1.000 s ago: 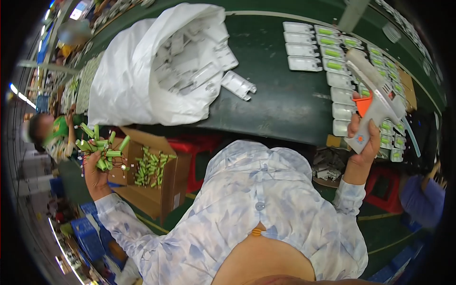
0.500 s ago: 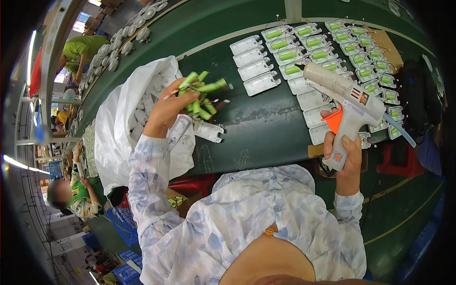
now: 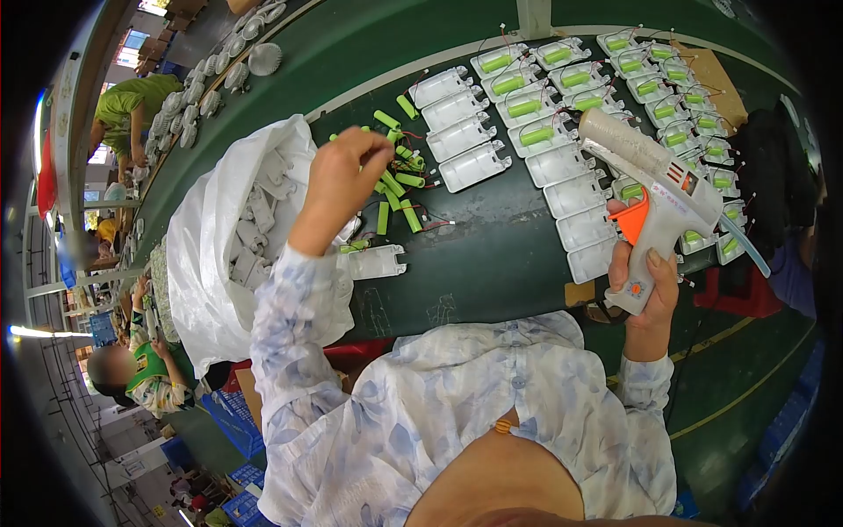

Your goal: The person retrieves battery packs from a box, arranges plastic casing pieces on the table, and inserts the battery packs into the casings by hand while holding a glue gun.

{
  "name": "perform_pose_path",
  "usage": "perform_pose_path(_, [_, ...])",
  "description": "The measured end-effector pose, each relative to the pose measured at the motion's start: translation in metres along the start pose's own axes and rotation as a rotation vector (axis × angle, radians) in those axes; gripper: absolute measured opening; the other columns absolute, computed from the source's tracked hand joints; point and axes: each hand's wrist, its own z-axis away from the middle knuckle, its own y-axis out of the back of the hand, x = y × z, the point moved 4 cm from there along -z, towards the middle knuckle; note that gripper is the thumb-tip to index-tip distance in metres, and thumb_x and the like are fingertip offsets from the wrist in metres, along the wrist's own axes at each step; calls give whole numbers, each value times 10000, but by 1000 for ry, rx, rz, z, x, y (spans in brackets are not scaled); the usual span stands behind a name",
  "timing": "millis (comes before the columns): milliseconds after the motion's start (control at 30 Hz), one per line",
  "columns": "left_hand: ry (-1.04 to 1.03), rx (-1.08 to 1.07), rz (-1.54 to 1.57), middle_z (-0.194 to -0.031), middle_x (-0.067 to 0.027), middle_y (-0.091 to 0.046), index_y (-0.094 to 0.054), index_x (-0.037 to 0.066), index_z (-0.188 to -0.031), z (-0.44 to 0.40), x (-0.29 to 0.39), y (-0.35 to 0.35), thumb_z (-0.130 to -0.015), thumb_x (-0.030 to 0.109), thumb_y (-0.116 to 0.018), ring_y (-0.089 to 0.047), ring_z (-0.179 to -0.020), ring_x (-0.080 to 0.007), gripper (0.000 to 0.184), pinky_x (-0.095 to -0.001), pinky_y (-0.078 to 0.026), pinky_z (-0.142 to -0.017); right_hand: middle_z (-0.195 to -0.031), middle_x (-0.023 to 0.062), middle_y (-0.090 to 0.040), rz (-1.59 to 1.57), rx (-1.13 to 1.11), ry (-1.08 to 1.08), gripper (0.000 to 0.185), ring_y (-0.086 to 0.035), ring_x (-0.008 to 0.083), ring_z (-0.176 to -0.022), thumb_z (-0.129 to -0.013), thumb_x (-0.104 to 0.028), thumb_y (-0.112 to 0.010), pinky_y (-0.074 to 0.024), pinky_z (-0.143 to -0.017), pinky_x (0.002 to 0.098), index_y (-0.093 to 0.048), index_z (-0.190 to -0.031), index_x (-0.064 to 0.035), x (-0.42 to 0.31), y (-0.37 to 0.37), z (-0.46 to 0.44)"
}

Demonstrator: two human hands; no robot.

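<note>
My right hand is wrapped round the handle of a white hot glue gun, fingers by its orange trigger. A translucent glue stick pokes out of the back. My left hand hovers at the pile of green battery packs with thin wires, its fingers curled together; whatever they hold, if anything, is hidden. Below that hand lies a single white plastic housing. To the right of the pile stands a column of bare white housings.
A white plastic bag full of white parts stands at the left. Rows of housings with green packs fitted cover the right of the green table. A red stool stands beyond the edge. Other people work at the left.
The bunch of green battery packs has left my left hand and lies spread on the table. That hand's fingers have curled in. My right hand still grips the hot glue gun.
</note>
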Motion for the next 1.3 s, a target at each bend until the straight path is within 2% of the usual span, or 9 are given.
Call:
perform_pose_path(67, [-62,71,-100,-909,-132,-716,-724,21,-931,-33,-23,-15,-860,142,-676,-681,-788,-230,148,-347,-517,-661,-1339,340,-500,15,25,7,700,-578,163,-559,-865,-240,-596,-480,-484,258,-319,-1421,81,-2,-3,0])
perform_pose_path(133, [163,-69,-183,-911,-139,-726,-724,40,-987,-70,-46,-28,-843,266,-677,-696,-837,-265,272,-368,-532,-722,-1335,343,-502,24,38,14,694,-580,163,-565,-866,-240,-595,-483,-491,259,-325,-1419,80,-2,-3,1])
perform_pose_path(333, [280,-187,-225,-1006,-161,-724,-702,79,-1090,-120,-79,-66,-754,362,-663,-684,-985,-318,442,-414,-523,-866,-1309,329,-531,82,67,17,678,-589,162,-589,-865,-241,-600,-490,-506,265,-353,-1404,87,-10,-4,7])
perform_pose_path(433, [283,-222,-242,-908,-179,-725,-730,58,-933,-124,-85,-70,-750,354,-671,-699,-886,-341,353,-429,-541,-796,-1293,308,-552,162,85,-17,662,-593,162,-599,-858,-238,-602,-493,-509,266,-380,-1389,89,-18,3,13])
perform_pose_path(633, [255,24,128,-826,-99,-718,-720,39,-923,-128,-126,-54,-784,236,-697,-673,-731,-178,243,-310,-523,-675,-1200,227,-605,397,70,-127,616,-581,138,-600,-839,-213,-603,-490,-543,272,-437,-1354,82,-35,3,27])
perform_pose_path(667, [255,101,338,-809,-20,-682,-715,39,-931,-126,-129,-45,-842,162,-665,-610,-696,-103,160,-246,-481,-628,-1143,205,-624,428,78,-130,607,-578,134,-598,-841,-206,-600,-484,-546,269,-441,-1351,80,-36,0,30])
perform_pose_path(867, [127,-165,1003,-836,10,-627,-636,47,-978,-71,6,-12,-888,49,-562,-539,-667,-54,117,-206,-411,-595,-772,65,-583,538,-11,-281,451,-560,113,-587,-875,-152,-572,-449,-546,262,-498,-1263,65,-28,3,29])
perform_pose_path(1000, [180,-435,1014,-877,5,-627,-620,30,-987,-36,47,-35,-873,-4,-602,-570,-765,-61,120,-217,-471,-678,-734,51,-573,513,-5,-298,329,-552,105,-585,-892,-130,-575,-446,-544,262,-527,-1166,46,-23,-1,23])
perform_pose_path(1300, [-121,-360,603,-895,-17,-644,-627,-21,-1020,-39,89,-74,-920,34,-633,-609,-836,-71,115,-238,-499,-764,-754,51,-573,574,-18,-394,315,-541,104,-583,-913,-115,-570,-441,-535,254,-497,-1174,45,-19,-1,18])
